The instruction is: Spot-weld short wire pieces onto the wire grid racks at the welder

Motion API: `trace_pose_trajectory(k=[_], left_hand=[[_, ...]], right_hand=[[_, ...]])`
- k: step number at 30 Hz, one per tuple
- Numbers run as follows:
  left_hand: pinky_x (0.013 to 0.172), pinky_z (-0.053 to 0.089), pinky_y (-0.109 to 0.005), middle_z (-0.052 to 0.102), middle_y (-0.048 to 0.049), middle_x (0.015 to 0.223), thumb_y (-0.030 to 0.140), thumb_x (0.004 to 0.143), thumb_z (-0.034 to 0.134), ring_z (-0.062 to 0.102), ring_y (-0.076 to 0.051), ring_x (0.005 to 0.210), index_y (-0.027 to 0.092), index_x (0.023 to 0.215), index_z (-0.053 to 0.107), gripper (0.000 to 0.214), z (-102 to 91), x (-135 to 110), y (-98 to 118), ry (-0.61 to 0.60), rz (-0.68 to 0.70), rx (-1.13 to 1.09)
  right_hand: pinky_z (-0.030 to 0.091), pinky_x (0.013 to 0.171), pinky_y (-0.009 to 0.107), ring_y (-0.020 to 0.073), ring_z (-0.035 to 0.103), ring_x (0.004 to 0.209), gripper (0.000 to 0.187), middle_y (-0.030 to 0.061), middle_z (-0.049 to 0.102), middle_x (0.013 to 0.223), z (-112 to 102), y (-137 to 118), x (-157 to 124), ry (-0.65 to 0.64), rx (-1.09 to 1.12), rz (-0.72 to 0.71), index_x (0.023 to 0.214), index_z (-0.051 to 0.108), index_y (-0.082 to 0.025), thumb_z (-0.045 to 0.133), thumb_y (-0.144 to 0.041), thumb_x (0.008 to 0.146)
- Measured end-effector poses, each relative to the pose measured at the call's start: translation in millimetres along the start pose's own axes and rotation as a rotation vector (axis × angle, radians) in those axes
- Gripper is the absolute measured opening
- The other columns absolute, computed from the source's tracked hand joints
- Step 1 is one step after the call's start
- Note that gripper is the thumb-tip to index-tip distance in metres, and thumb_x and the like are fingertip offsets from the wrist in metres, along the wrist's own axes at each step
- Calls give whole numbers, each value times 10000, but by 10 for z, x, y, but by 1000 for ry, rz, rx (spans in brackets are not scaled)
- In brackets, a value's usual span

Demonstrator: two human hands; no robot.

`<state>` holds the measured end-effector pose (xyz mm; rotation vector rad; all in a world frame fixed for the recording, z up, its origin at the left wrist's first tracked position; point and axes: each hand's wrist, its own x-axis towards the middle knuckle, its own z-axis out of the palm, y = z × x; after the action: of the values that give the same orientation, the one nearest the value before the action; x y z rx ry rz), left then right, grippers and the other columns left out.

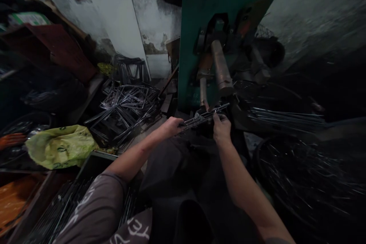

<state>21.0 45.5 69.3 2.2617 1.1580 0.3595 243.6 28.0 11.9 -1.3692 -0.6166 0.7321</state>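
In the head view, a thin metal rod frame lies below the arms of a green spot-welding machine. My left hand is closed around the frame's left end. Farther right, my right hand pinches the frame close to the tip of the machine's lower arm. A thicker upper arm slants down above my right hand. Whether the frame touches the electrode tips is too dark to tell. Any small part between my right fingertips is hidden.
A heap of metal rod frames lies at left on the floor. Straight rods are stacked at right, above a dark tub of metal pieces. A yellow-green sack sits at left, near an orange-gloved hand.
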Motion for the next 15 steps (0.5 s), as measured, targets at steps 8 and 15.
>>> trace_pose_trajectory(k=[8, 15], left_hand=[[552, 366, -173, 626, -5, 626, 221, 761, 561, 531, -88, 581, 119, 810, 704, 183, -10, -4, 58, -49, -15, 25], [747, 450, -215, 689, -63, 959, 292, 825, 538, 629, -157, 856, 152, 1100, 622, 321, -39, -104, 58, 12, 10, 77]], right_hand=[[396, 499, 224, 92, 470, 487, 460, -40, 523, 538, 111, -66, -26, 29, 13, 13, 680, 488, -174, 680, -581, 590], [482, 670, 305, 192, 612, 727, 455, 62, 670, 803, -685, -441, -550, -228, -445, -94, 885, 601, -176, 568, -600, 726]])
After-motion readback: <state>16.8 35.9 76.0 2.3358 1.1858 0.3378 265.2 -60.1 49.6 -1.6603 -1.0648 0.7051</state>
